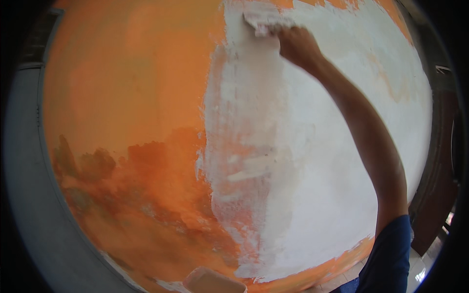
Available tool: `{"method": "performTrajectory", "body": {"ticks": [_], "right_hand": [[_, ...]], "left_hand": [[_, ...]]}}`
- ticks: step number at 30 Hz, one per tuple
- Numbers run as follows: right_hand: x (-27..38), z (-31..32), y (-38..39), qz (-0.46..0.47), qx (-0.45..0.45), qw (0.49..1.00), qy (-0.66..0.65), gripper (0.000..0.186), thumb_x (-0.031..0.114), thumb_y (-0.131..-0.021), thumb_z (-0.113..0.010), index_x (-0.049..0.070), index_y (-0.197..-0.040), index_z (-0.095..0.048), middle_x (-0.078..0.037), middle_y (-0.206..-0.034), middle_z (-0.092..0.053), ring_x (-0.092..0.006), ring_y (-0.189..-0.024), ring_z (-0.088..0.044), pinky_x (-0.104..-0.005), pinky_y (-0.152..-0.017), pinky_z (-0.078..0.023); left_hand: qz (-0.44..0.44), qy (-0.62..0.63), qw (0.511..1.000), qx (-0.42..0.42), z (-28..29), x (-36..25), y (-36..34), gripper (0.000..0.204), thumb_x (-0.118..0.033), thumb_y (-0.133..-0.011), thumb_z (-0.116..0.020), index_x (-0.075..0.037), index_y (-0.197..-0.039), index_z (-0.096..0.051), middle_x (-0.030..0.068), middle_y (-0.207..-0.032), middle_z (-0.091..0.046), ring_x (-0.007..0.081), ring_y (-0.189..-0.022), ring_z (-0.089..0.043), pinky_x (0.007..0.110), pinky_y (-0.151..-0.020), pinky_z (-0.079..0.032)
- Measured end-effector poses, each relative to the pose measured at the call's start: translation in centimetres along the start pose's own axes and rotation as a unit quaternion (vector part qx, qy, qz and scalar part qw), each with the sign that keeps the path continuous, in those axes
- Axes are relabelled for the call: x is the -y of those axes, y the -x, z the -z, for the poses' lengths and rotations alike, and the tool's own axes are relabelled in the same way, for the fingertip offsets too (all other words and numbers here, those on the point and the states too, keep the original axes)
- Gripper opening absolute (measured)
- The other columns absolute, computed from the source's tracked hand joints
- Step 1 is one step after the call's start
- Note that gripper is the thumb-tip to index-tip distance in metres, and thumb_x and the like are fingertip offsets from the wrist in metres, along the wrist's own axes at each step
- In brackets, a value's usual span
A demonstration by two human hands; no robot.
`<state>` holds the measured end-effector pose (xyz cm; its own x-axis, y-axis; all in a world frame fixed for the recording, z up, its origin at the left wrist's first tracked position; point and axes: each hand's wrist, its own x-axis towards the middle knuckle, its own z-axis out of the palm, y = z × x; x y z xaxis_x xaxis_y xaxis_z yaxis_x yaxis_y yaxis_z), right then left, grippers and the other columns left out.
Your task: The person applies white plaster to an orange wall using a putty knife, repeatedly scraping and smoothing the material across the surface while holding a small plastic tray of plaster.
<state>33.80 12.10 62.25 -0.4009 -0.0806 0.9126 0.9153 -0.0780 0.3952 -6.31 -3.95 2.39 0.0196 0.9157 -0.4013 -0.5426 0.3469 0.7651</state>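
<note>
High on the wall, my right hand (pixel 299 46) is closed around the handle of a wide paintbrush (pixel 266 25) smeared with white. The brush end, slightly blurred, lies against the wall near the boundary between the orange paint (pixel 132 78) and the white coat (pixel 332 161). My bare forearm reaches up from a dark blue sleeve at the lower right. At the bottom edge shows the top of a pale tub (pixel 215 282), cut off by the picture. My left hand is out of sight, so whatever supports the tub is hidden.
Orange and brown painted scenery (pixel 146 195) covers the wall's left side. Thin, streaky white (pixel 244 171) lets orange show through mid-wall. A grey door (pixel 22 161) stands at the left, a dark brown panel (pixel 437 180) at the right, with floor tiles (pixel 337 283) below.
</note>
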Motion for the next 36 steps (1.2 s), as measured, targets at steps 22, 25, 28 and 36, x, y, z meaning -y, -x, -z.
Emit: {"method": "performTrajectory", "body": {"ticks": [22, 25, 28, 36], "right_hand": [[-1.5, 0.6, -9.9, -0.046, -0.073, 0.996, 0.007, 0.022, 0.0, -0.065, -0.053, 0.001, -0.083, -0.066, -0.023, -0.068, -0.062, -0.0376, -0.065, -0.063, -0.0457, -0.058, -0.051], [2.8, 0.1, -8.1, -0.02, 0.007, 0.999, 0.049, 0.032, -0.001, -0.07, -0.051, 0.008, -0.098, -0.066, -0.016, -0.077, -0.066, -0.033, -0.069, -0.064, -0.043, -0.063, -0.052], [6.7, -0.2, -0.4, 0.029, 0.095, 0.995, -0.005, 0.041, -0.002, -0.07, -0.051, 0.003, -0.11, -0.057, -0.021, -0.101, -0.062, -0.0333, -0.08, -0.064, -0.0415, -0.066, -0.052], [23.4, 10.8, 28.2, 0.215, 0.229, 0.941, -0.126, 0.035, 0.011, -0.081, -0.051, -0.012, -0.107, -0.055, -0.028, -0.116, -0.056, -0.0416, -0.113, -0.052, -0.0528, -0.099, -0.039]], "left_hand": [[-0.023, 0.006, 1.0, 0.008, 0.3, 0.2, 0.9, 0.054, -0.037, -0.09, -0.053, -0.002, -0.129, -0.038, 0.0157, -0.117, -0.055, 0.0351, -0.095, -0.061, 0.052, -0.07, -0.057], [-0.032, 0.023, 0.999, -0.004, 1.1, 0.7, 0.5, 0.054, -0.037, -0.09, -0.053, -0.002, -0.129, -0.038, 0.0156, -0.117, -0.055, 0.0351, -0.094, -0.061, 0.052, -0.07, -0.057], [-0.049, 0.052, 0.997, 0.035, 2.2, 1.3, -0.1, 0.055, -0.039, -0.09, -0.052, -0.002, -0.129, -0.039, 0.0156, -0.118, -0.053, 0.0357, -0.096, -0.06, 0.053, -0.072, -0.057], [-0.023, 0.006, 0.999, -0.035, 2.1, 0.0, 1.9, 0.052, -0.037, -0.09, -0.052, -0.002, -0.127, -0.04, 0.0156, -0.12, -0.052, 0.0354, -0.097, -0.059, 0.053, -0.071, -0.057]]}}
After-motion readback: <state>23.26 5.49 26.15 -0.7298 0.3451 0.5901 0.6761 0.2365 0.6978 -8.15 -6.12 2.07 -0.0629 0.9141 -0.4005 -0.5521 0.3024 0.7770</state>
